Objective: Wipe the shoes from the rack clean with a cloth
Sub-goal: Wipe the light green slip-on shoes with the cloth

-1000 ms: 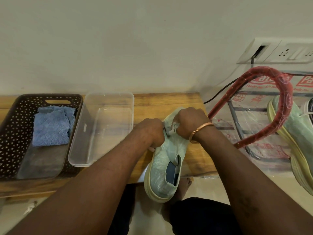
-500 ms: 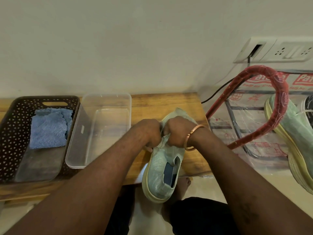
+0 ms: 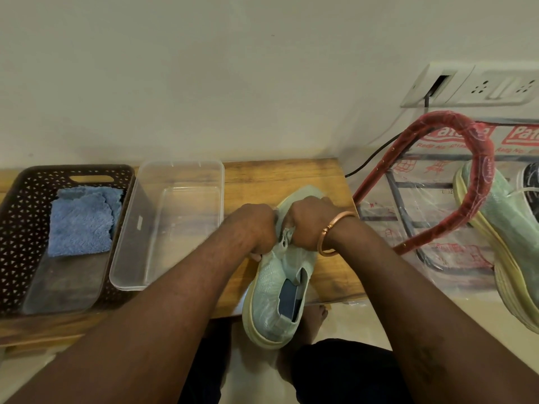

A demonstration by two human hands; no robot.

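Head view: the pale green shoe (image 3: 274, 290) lies on the wooden table (image 3: 332, 258) just right of the middle. Its toe points to 12 o'clock. Its heel points to 6 o'clock and hangs over the table's near edge, and the blue insole shows in the opening.

Both hands are on the front half of the shoe, knuckles up and fingers curled down onto the upper. The left hand (image 3: 253, 225) grips the shoe's side at 9 o'clock. The right hand (image 3: 309, 221), with a copper bangle (image 3: 335, 233) on the wrist, grips it at 3 o'clock. The two fists nearly touch. A small bunched pale piece sits between them, and I cannot tell whether it is a cloth or part of the shoe. From the hands, the rest of the shoe runs toward 6 o'clock, between the forearms.

At 9 o'clock of the hands a clear plastic container (image 3: 180, 170) stands on the table, and beyond it is a brown perforated basket (image 3: 17, 228). A folded blue cloth (image 3: 81, 220) lies in the basket's far half.

At 3 o'clock stands the rack (image 3: 485, 170), with a red frame wrapped in printed plastic. A second pale green shoe (image 3: 513, 237) rests on it, touching the red loop. At 1 o'clock a wall socket (image 3: 481, 88) has a black cable (image 3: 370, 161) leading down from it.
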